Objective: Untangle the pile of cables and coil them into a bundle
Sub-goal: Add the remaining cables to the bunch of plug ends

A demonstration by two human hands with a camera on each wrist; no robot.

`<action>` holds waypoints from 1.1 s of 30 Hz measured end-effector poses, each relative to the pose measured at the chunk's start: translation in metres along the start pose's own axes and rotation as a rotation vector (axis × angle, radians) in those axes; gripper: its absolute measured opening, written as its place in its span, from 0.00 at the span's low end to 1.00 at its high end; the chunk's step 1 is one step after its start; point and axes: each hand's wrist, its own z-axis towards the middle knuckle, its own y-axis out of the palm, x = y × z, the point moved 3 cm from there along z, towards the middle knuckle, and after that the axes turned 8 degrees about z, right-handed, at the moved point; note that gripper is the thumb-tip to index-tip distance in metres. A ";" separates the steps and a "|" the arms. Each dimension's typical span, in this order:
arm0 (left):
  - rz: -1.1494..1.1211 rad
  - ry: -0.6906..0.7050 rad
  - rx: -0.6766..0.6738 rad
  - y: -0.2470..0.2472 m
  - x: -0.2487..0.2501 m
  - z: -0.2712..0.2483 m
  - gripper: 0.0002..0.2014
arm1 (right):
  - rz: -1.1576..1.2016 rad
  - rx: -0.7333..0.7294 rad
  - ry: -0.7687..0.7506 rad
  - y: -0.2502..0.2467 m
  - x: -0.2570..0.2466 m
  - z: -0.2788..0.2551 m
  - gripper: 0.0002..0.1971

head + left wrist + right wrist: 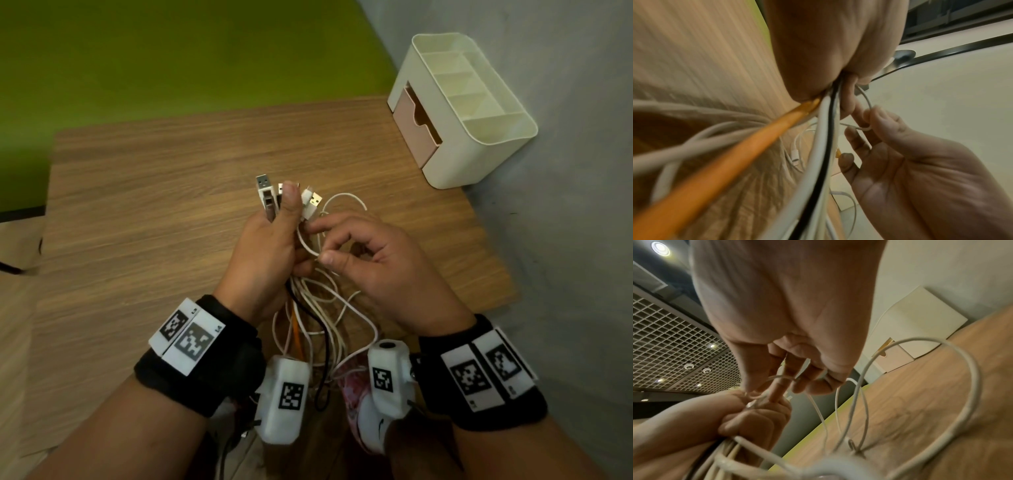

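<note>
— Two hands meet above the brown wood-grain table [137, 192], each wrist strapped in a black band with white coded tags. What hangs nearest the body?

— Loose lengths of thin white, black and orange cables [318, 325] droop from the left hand [263, 253] down toward the table edge, looping over one another between the wrists.

— And how does that left hand hold them?

— Fist closed round the gathered cables, thumb pressed upright along them. In the left wrist view the orange cable [731, 155], the black cable [824, 146] and several white ones run straight into the closed palm. Above the fist stick the plug ends: a silver USB plug [263, 186] and smaller white plugs beside the thumb.

— The right hand [376, 270]?

— Just beside the left, partly curled. Thumb and forefinger pinch one thin white cable loop [305, 241] close to the left fist; the other fingers are loosely bent. More white loops lie on the table beyond the fingers.

— Farther back?

— At the table's far right corner stands a cream plastic desk organiser [479, 150] with divided compartments and a pink drawer, against a grey wall. A green surface lies beyond the table.
</note>
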 end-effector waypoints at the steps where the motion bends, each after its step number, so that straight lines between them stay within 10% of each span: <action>1: 0.022 0.011 -0.008 0.001 0.001 -0.001 0.27 | -0.003 -0.016 0.008 0.000 0.001 0.000 0.01; 14: 0.147 0.109 0.083 -0.003 0.001 -0.003 0.16 | -0.151 0.000 0.059 -0.005 0.009 -0.001 0.04; 24: -0.435 0.091 0.138 -0.033 0.022 0.004 0.17 | -0.361 0.022 0.104 -0.006 0.009 -0.003 0.21; 33: -0.006 0.033 -0.008 -0.034 0.016 -0.002 0.08 | -0.031 0.149 0.138 -0.007 -0.004 -0.002 0.09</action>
